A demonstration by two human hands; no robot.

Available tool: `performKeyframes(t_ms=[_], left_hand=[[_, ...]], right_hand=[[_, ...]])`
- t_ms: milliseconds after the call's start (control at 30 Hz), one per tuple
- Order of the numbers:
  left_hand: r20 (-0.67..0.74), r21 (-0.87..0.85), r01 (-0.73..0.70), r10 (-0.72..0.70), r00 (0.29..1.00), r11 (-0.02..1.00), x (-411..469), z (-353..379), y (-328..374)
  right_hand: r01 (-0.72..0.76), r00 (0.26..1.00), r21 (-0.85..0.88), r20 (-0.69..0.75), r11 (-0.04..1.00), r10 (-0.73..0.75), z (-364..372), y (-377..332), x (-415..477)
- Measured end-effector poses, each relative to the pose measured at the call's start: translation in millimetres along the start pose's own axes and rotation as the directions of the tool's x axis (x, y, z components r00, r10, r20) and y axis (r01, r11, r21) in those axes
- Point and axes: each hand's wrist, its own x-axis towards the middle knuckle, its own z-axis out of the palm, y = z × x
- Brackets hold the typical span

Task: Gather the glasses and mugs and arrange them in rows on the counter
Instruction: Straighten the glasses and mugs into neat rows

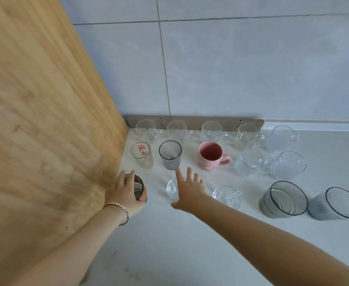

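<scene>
As the left hand (126,191) clasped a dark tumbler (140,187) (slick, brittle; best gripped mid-wall), the right hand (189,191) hung splay-fingered over a clear glass (171,189).

Wide bare counter (190,254) lies nearer the person than the pink mug (210,155). A gap opens left of the mug, before the ribbed grey glass (170,154). Right of it, clear cups (249,162) crowd close. Behind it a cup row (211,130) and the tiled wall (252,69) block the way; far left stands the wooden panel (45,120).
</scene>
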Motion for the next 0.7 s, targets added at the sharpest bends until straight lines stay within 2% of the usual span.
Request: performKeyframes(t_ms=[67, 133, 300, 367, 433, 533, 700], left_hand=[[0.063, 0.014, -0.007, 0.006, 0.998, 1.000, 0, -1, -10], [0.089, -0.058, -0.013, 0.018, 0.996, 0.998, 1, -3, -14], [0.032, -0.218, -0.033, 0.041, 0.999, 0.975, 10, 4, -22], [0.015, -0.254, -0.026, 0.031, 0.999, 0.967, 14, 5, -21], [-0.018, -0.269, -0.030, 0.026, 1.000, 0.963, 19, 7, -19], [-0.024, -0.278, -0.029, 0.023, 0.999, 0.960, 23, 8, -17], [-0.020, -0.289, -0.035, 0.030, 0.999, 0.957, 29, 9, -17]], right_hand=[[-0.076, 0.997, 0.129, 0.024, 0.989, 0.074, 11, -6, 7], [-0.087, 0.996, 0.212, 0.001, 0.973, 0.089, 16, -8, 8], [0.125, 0.992, 0.214, -0.028, 0.969, -0.122, 19, -9, 6], [0.160, 0.987, 0.183, -0.042, 0.970, -0.155, 20, -13, 7], [0.106, 0.991, 0.167, -0.098, 0.980, -0.091, 22, -19, 7], [-0.046, 0.986, 0.291, -0.138, 0.956, 0.089, 29, -24, 8], [-0.078, 0.975, 0.439, -0.153, 0.895, 0.160, 31, -33, 16]])
